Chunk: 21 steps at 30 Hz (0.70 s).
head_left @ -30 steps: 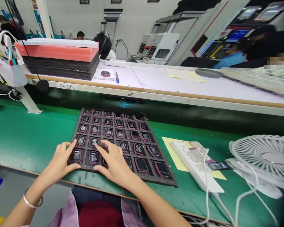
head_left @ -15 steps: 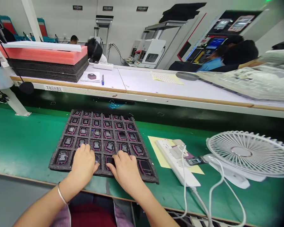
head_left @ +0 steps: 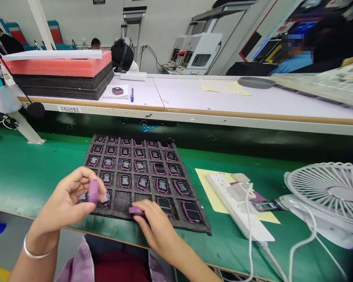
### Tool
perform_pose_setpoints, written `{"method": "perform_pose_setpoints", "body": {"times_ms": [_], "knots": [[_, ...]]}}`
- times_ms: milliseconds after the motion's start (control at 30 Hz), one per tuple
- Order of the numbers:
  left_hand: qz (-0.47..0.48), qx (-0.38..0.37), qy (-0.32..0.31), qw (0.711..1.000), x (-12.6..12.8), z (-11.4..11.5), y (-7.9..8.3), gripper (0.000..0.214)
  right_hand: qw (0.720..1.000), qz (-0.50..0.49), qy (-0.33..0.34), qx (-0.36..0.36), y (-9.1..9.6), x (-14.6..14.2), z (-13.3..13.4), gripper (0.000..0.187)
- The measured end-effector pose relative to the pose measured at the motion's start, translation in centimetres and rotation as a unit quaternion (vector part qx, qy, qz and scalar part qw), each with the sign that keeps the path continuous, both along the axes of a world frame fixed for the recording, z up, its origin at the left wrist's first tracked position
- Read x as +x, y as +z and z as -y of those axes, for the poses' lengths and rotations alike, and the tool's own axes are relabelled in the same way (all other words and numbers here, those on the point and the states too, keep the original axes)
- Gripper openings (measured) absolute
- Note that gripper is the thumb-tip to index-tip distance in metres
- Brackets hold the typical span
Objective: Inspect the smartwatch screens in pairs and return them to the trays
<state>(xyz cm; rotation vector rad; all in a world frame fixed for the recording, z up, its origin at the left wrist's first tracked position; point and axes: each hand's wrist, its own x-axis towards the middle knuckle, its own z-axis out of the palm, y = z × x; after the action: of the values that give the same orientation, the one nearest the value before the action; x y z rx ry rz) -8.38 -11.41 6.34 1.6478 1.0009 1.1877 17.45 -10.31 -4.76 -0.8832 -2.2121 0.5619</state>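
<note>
My left hand (head_left: 66,201) pinches a purple smartwatch body (head_left: 93,190) between thumb and fingers. It is held edge-on above the front left of the dark grey foam tray (head_left: 120,201). Over the tray's front row, my right hand (head_left: 159,227) grips a second purple watch body (head_left: 135,210), also turned on its side. The tray has rows of compartments with many strapless watches in them, screens up; most screens show white text, a few are dark. One watch (head_left: 105,199) lies just right of my left fingers. The compartment between my hands shows bare foam.
A white power strip (head_left: 238,207) with a cable lies right of the tray, beside a white fan (head_left: 329,199). Behind runs a raised shelf (head_left: 182,96) carrying stacked foam sheets (head_left: 59,84), a pen (head_left: 132,95) and another watch body (head_left: 117,91). People sit beyond it.
Both hands were down on the tray's front row. Each has now lifted a watch body: the left rose and moved left, the right stays low. The camera view shifted.
</note>
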Motion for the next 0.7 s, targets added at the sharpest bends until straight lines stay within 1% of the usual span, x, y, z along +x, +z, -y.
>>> {"method": "perform_pose_setpoints", "body": {"times_ms": [33,67,100,167,200,233,267,300,367,400,433,467,500,533,567,633,700], "knots": [[0.075,-0.034,-0.042,0.996,-0.4,0.0,0.2,0.032,0.999,-0.007,0.027,-0.020,0.2,-0.1,0.2,0.021],[0.128,-0.070,-0.074,0.986,-0.4,-0.1,0.2,0.036,0.998,-0.018,0.042,-0.041,0.3,-0.2,0.4,0.021],[0.160,-0.104,-0.095,0.977,-0.1,-0.4,0.1,0.037,0.996,-0.033,0.046,-0.063,0.6,-0.2,0.4,0.022],[0.173,-0.169,-0.102,0.965,1.6,-1.4,0.0,0.034,0.989,-0.076,0.030,-0.123,1.5,-0.2,-0.1,0.021],[0.168,-0.193,-0.093,0.962,2.7,-2.1,0.1,0.031,0.980,-0.108,0.017,-0.166,2.2,-0.1,-0.7,0.020],[0.158,-0.209,-0.083,0.961,3.9,-2.8,0.3,0.029,0.965,-0.149,0.005,-0.216,3.1,0.0,-1.4,0.019],[0.148,-0.216,-0.075,0.962,5.0,-3.6,0.6,0.029,0.942,-0.202,-0.004,-0.269,4.0,0.0,-2.4,0.020],[0.141,-0.213,-0.063,0.965,6.1,-4.3,1.0,0.029,0.909,-0.263,-0.010,-0.324,5.0,-0.1,-3.6,0.025],[0.142,-0.201,-0.054,0.968,7.9,-5.5,1.9,0.028,0.824,-0.389,-0.021,-0.411,6.8,-0.7,-6.1,0.035],[0.146,-0.193,-0.054,0.969,8.6,-5.9,2.3,0.027,0.784,-0.437,-0.023,-0.441,7.5,-1.2,-7.3,0.038],[0.148,-0.186,-0.060,0.970,9.2,-6.3,2.6,0.026,0.750,-0.472,-0.022,-0.463,8.2,-1.8,-8.4,0.039],[0.147,-0.177,-0.068,0.971,9.5,-6.6,2.9,0.025,0.724,-0.497,-0.018,-0.479,8.7,-2.4,-9.4,0.040],[0.143,-0.164,-0.074,0.973,9.8,-6.8,3.1,0.023,0.707,-0.512,-0.011,-0.487,9.1,-3.0,-10.2,0.041],[0.139,-0.147,-0.076,0.976,9.9,-7.1,3.2,0.022,0.698,-0.523,-0.003,-0.489,9.4,-3.5,-10.8,0.043],[0.135,-0.128,-0.074,0.980,9.8,-7.3,3.3,0.022,0.695,-0.529,0.004,-0.487,9.7,-3.9,-11.3,0.045],[0.135,-0.093,-0.052,0.985,9.6,-7.9,3.3,0.023,0.700,-0.536,0.017,-0.472,10.0,-4.5,-12.0,0.049],[0.131,-0.073,-0.018,0.988,9.2,-8.7,3.2,0.026,0.708,-0.538,0.027,-0.457,10.2,-4.5,-12.4,0.050]]}}
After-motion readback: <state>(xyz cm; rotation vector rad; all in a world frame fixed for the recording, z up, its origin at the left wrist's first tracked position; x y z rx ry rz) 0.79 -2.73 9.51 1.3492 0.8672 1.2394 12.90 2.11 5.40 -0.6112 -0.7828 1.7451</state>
